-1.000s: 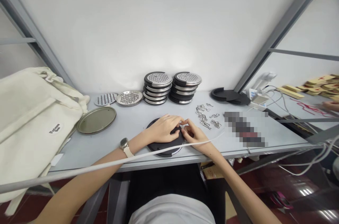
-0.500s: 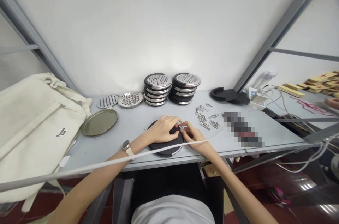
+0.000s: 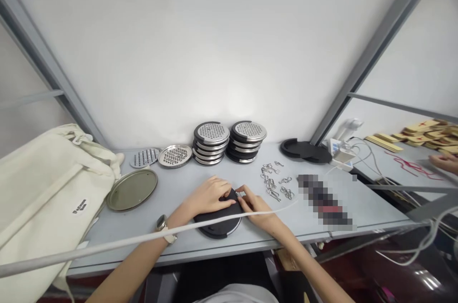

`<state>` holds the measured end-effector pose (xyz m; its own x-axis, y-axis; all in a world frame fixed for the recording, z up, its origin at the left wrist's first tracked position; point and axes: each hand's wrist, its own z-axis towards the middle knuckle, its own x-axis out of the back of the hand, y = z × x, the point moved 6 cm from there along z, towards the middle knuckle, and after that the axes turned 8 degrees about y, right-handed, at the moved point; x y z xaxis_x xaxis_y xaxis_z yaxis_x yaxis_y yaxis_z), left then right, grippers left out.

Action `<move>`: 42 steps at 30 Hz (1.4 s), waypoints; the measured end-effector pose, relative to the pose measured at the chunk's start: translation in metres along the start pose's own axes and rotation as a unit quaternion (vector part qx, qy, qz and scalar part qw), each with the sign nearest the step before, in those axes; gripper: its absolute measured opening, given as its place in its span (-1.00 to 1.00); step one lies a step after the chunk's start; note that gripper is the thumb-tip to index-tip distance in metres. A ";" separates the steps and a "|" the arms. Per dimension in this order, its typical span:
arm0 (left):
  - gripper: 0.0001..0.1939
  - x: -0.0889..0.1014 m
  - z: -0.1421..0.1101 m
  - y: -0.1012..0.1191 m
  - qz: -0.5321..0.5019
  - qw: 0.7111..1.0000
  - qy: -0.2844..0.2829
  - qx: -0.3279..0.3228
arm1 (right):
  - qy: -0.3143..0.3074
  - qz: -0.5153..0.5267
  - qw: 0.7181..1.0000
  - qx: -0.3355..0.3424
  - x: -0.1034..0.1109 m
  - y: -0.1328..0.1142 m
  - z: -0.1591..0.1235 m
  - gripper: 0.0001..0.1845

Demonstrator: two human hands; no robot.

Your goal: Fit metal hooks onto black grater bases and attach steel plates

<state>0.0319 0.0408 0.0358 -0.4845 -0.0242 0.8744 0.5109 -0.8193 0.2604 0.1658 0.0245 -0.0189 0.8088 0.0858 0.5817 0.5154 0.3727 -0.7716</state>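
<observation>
A round grater in a black holder (image 3: 219, 227) lies black side up near the table's front edge, a silver rim showing at its right. My left hand (image 3: 212, 196) rests over its top, fingers curled down on it and thumb stretched across. At its upper right edge, my right hand (image 3: 258, 208) pinches a small silver metal piece, probably a clip; the fingers mostly hide it. To the right lies a loose group of small metal clips (image 3: 271, 182). Behind are two stacks of round graters in black holders, a left stack (image 3: 213, 132) and a right stack (image 3: 249, 130).
Loose grater discs (image 3: 175, 155) and a plain round metal plate (image 3: 132, 189) lie left, beside a cream bag (image 3: 43, 198). Black holders (image 3: 304, 150) and a power strip (image 3: 339, 152) sit right. A white cable (image 3: 136, 242) crosses in front. Another person's hand (image 3: 445, 162) shows far right.
The view has tilted up, so everything sits lower in the picture. My left fingers have shifted slightly on the black holder; my right hand stays pinched at its edge.
</observation>
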 end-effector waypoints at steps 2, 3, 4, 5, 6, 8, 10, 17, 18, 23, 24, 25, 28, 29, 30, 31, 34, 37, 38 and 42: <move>-0.76 0.002 0.000 -0.003 0.006 1.000 -0.001 -0.001 | -0.016 -0.003 1.000 0.000 -0.002 -0.002 0.010 -0.82; -0.77 0.003 0.000 -0.006 0.008 1.000 0.001 0.000 | -0.017 -0.004 1.000 0.001 -0.003 -0.002 0.015 -0.84; -0.78 0.004 -0.001 -0.008 0.009 1.000 0.003 0.005 | -0.014 -0.006 1.000 0.004 -0.004 -0.003 0.020 -0.84; -0.78 0.004 -0.001 -0.012 0.007 1.000 0.006 0.012 | -0.013 -0.003 1.000 0.007 -0.005 -0.004 0.024 -0.84; -0.79 0.004 -0.001 -0.015 0.000 1.000 0.009 0.023 | -0.010 -0.001 1.000 0.010 -0.007 -0.004 0.027 -0.83; -0.80 0.004 -0.002 -0.023 -0.023 0.998 0.014 0.051 | -0.008 0.003 1.000 0.011 -0.011 -0.003 0.032 -0.81; -0.81 0.003 -0.002 -0.030 -0.052 0.995 0.014 0.086 | 0.015 0.006 1.000 0.009 -0.011 0.000 0.034 -0.79; -0.83 0.003 0.004 -0.041 -0.103 0.984 0.004 0.147 | 0.120 0.002 0.993 -0.004 0.002 0.014 0.034 -0.74; -0.83 0.002 0.005 -0.042 -0.108 0.982 0.001 0.155 | 0.122 -0.002 0.992 -0.006 0.001 0.015 0.033 -0.79; -0.80 0.002 0.003 -0.043 -0.105 0.980 -0.003 0.166 | 0.076 -0.006 0.997 -0.017 -0.008 0.009 0.033 -0.78; -0.81 0.002 0.003 -0.043 -0.095 0.982 -0.002 0.166 | 0.070 0.007 0.997 -0.017 -0.008 0.006 0.035 -0.77; -0.82 0.002 0.003 -0.042 -0.086 0.983 -0.003 0.160 | 0.068 0.026 0.997 -0.026 -0.008 0.005 0.037 -0.76; -0.84 0.001 0.004 -0.040 -0.076 0.987 -0.016 0.143 | 0.072 0.102 0.988 -0.086 -0.006 0.011 0.043 -0.75; -0.86 -0.001 0.005 -0.041 -0.075 0.987 -0.022 0.142 | 0.074 0.120 0.984 -0.104 -0.005 0.014 0.045 -0.74; -0.88 -0.002 0.006 -0.042 -0.069 0.987 -0.028 0.139 | 0.090 0.124 0.981 -0.118 -0.003 0.018 0.046 -0.72; -0.89 -0.004 0.008 -0.043 -0.064 0.988 -0.032 0.134 | 0.111 0.117 0.979 -0.124 0.000 0.021 0.047 -0.71; -0.86 -0.008 0.011 -0.046 -0.055 0.990 -0.038 0.125 | 0.135 0.095 0.979 -0.116 0.005 0.024 0.048 -0.71; -0.84 -0.009 0.011 -0.047 -0.062 0.989 -0.027 0.132 | 0.111 0.092 0.982 -0.122 0.002 0.025 0.049 -0.73; -0.84 -0.009 0.011 -0.047 -0.064 0.989 -0.024 0.131 | 0.104 0.098 0.983 -0.118 0.001 0.025 0.050 -0.74; -0.84 -0.006 0.007 -0.046 -0.064 0.989 -0.005 0.137 | 0.072 0.122 0.986 -0.089 -0.007 0.022 0.055 -0.71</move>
<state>0.0163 0.0827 0.0212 -0.5515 0.0759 0.8307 0.6193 -0.6299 0.4687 0.1561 0.0827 -0.0257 0.9404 0.0156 0.3397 0.3310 0.1879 -0.9247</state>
